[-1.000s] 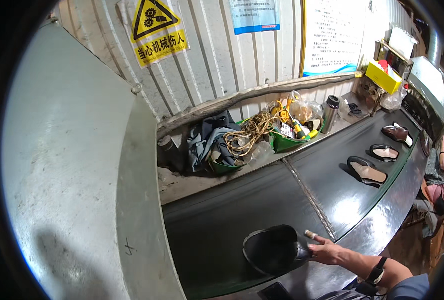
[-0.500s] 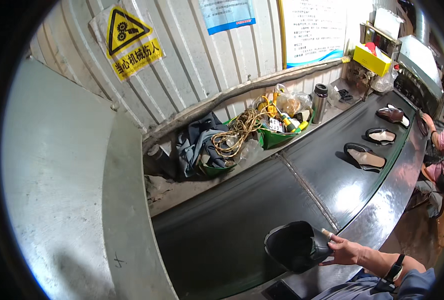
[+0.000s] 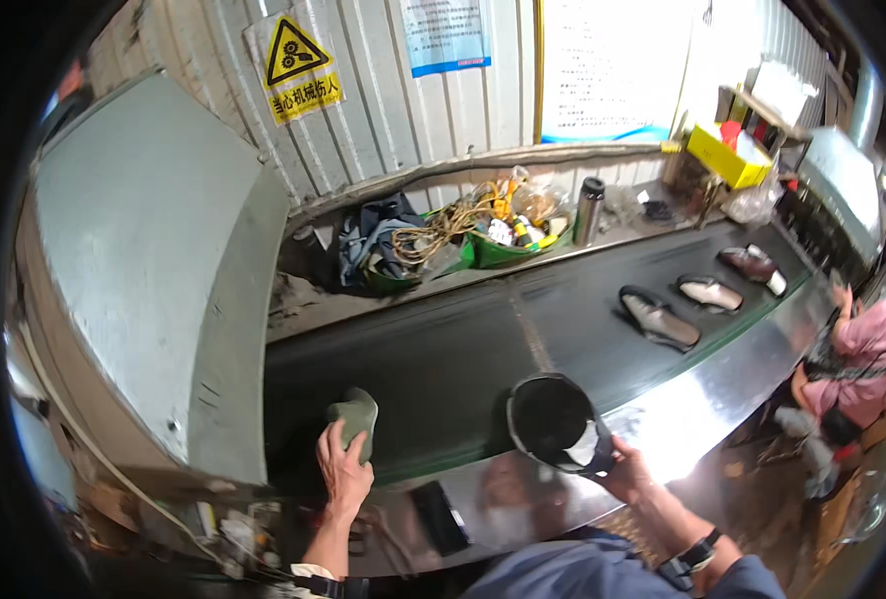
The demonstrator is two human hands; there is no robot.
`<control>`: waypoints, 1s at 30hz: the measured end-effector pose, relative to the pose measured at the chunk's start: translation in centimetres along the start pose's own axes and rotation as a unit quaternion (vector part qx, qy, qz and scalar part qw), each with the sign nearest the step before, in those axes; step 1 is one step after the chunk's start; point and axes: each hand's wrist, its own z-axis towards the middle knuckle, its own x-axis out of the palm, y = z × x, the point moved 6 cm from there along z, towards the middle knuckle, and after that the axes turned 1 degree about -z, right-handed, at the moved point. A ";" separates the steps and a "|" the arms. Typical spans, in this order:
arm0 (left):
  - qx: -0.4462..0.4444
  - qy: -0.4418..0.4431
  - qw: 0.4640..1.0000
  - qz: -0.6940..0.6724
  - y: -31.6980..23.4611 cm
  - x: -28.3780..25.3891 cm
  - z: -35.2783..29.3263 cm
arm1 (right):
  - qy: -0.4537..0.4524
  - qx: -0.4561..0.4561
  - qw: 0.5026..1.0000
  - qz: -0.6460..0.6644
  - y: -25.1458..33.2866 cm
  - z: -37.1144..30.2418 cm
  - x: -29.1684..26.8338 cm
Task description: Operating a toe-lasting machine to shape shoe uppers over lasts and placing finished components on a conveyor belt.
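My left hand (image 3: pixel 345 469) is closed around a grey-green shoe last (image 3: pixel 360 417), over the near left part of the dark conveyor belt (image 3: pixel 413 349). My right hand (image 3: pixel 627 473) grips a black boot upper (image 3: pixel 533 404) by its right edge. Its wide opening faces up toward me, and a pale patch shows inside, near the lower right. The upper is above the belt's near edge. Part of my right fingers is hidden behind it.
Several shoes, including a black one (image 3: pixel 663 321) and a brown one (image 3: pixel 753 268), lie farther along the belt. A phone (image 3: pixel 441 517) rests on the metal ledge. At left stands a grey metal hood (image 3: pixel 153 250). A co-worker in pink (image 3: pixel 873 344) is at far right.
The view has swung left and down. My left hand has come into sight with the shoe last. My right hand still has the black boot upper, now turned more upward.
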 end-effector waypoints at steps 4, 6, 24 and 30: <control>0.121 0.020 0.982 -0.146 -12.7 0.7 -0.2 | 0.035 0.007 0.998 0.049 1.8 -2.1 -2.2; 0.162 0.005 0.971 -0.176 -18.5 1.2 -1.7 | 0.011 -0.021 1.000 0.012 2.6 -0.5 -6.7; -0.502 0.192 0.332 -0.775 -25.3 10.7 -5.6 | 0.168 -0.345 0.673 -0.632 5.3 -14.7 0.1; -0.536 0.292 0.473 -0.635 -19.5 15.4 -6.1 | 0.209 -0.493 0.431 -0.727 -1.8 -14.3 -0.2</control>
